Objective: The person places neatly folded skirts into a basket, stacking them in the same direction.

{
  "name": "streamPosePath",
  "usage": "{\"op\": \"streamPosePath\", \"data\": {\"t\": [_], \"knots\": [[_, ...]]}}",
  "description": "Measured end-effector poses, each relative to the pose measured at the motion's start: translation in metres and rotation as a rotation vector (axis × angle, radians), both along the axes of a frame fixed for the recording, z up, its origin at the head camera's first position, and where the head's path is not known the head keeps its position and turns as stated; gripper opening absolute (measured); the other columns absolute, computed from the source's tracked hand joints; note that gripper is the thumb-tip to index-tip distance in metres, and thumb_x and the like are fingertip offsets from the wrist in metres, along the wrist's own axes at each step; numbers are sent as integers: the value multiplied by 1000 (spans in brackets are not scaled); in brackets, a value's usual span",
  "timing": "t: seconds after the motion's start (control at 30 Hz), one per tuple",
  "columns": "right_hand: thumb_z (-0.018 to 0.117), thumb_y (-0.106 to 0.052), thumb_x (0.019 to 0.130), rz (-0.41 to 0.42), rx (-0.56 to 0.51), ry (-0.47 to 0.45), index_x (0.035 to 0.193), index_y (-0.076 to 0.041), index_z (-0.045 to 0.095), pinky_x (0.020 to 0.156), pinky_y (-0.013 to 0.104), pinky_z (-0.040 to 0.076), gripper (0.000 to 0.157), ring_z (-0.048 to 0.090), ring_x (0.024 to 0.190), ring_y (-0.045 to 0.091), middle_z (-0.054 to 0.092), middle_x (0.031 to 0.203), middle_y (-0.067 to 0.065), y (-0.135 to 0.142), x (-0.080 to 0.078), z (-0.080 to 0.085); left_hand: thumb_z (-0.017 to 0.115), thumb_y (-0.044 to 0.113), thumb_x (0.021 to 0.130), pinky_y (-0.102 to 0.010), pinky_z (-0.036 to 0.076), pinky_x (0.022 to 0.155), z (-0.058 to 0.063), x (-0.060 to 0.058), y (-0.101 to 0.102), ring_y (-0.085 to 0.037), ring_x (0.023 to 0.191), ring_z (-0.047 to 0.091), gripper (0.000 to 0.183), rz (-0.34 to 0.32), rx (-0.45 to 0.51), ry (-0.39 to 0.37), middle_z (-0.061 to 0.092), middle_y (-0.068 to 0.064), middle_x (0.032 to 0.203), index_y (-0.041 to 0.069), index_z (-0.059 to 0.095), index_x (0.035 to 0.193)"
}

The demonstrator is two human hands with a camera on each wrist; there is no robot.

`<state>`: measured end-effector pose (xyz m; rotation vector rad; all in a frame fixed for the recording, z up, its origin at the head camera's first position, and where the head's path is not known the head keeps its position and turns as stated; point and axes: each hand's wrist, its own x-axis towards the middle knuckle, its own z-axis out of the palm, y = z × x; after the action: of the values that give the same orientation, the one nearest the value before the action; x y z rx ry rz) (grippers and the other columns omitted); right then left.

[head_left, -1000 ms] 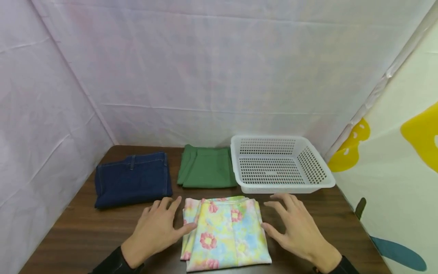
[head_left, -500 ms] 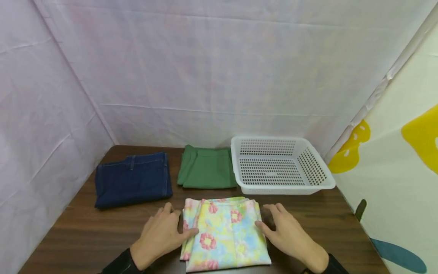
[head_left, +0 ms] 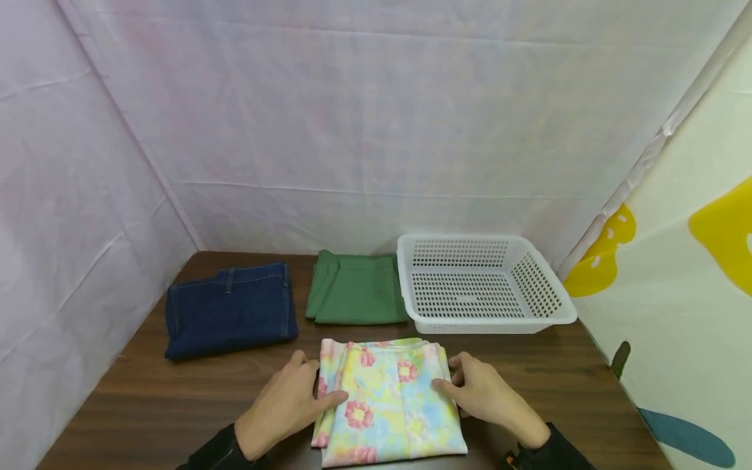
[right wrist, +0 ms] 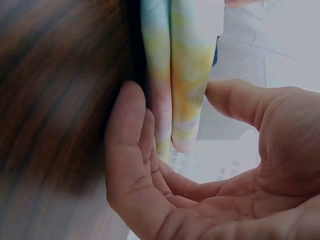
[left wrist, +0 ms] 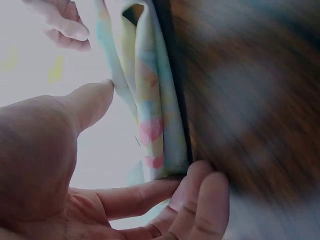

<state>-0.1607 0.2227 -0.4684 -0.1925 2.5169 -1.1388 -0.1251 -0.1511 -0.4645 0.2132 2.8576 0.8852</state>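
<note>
A folded floral garment [head_left: 390, 408] in yellow, pink and light blue lies at the front middle of the table, a seam down its face. My left hand [head_left: 288, 401] grips its left edge, thumb on the upper face. In the left wrist view, the fingers curl at the underside of the layered folds [left wrist: 150, 107]. On the opposite edge is my right hand [head_left: 484, 395], thumb over the top. The right wrist view has its fingertips bent in low by the table, around the thick folded edge [right wrist: 192, 75].
Behind the garment lies a folded green garment [head_left: 361, 294]. Folded dark blue jeans [head_left: 232, 313] are at the left. A white perforated basket [head_left: 493, 325] stands at the back right of the wooden table [head_left: 147, 405]. White fabric walls [head_left: 376, 130] enclose the back and sides.
Both hands have closed in on the floral garment from its two sides, thumbs moving inward over it and fingers curling at its edges. The garment has barely shifted.
</note>
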Motion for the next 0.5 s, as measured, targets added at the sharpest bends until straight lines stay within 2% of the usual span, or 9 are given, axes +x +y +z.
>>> {"op": "streamPosePath", "data": {"t": [0.17, 0.3, 0.5], "knots": [[89, -33, 107, -61, -14, -59, 142, 10, 61, 65, 38, 71, 63, 77, 76, 21, 75, 107, 14, -6, -2, -1, 95, 51, 98, -40, 59, 76, 0, -2, 4, -19, 90, 60, 45, -48, 55, 1, 68, -3, 98, 12, 82, 117], [89, -32, 107, -71, -59, -133, 132, 6, 66, 67, 41, 72, 51, 79, 80, 23, 76, 104, 14, -9, -7, -3, 95, 46, 99, -41, 58, 79, 0, -5, 6, -19, 95, 63, 42, -85, 108, -14, 71, -3, 98, 12, 81, 119], [86, -29, 109, -89, -175, -261, 139, 6, 68, 78, 46, 74, 50, 84, 90, 24, 81, 115, 16, -14, -14, -7, 96, 38, 99, -46, 68, 87, 0, -10, 7, -21, 104, 79, 46, -116, 211, -88, 81, -6, 113, 12, 79, 132]]}}
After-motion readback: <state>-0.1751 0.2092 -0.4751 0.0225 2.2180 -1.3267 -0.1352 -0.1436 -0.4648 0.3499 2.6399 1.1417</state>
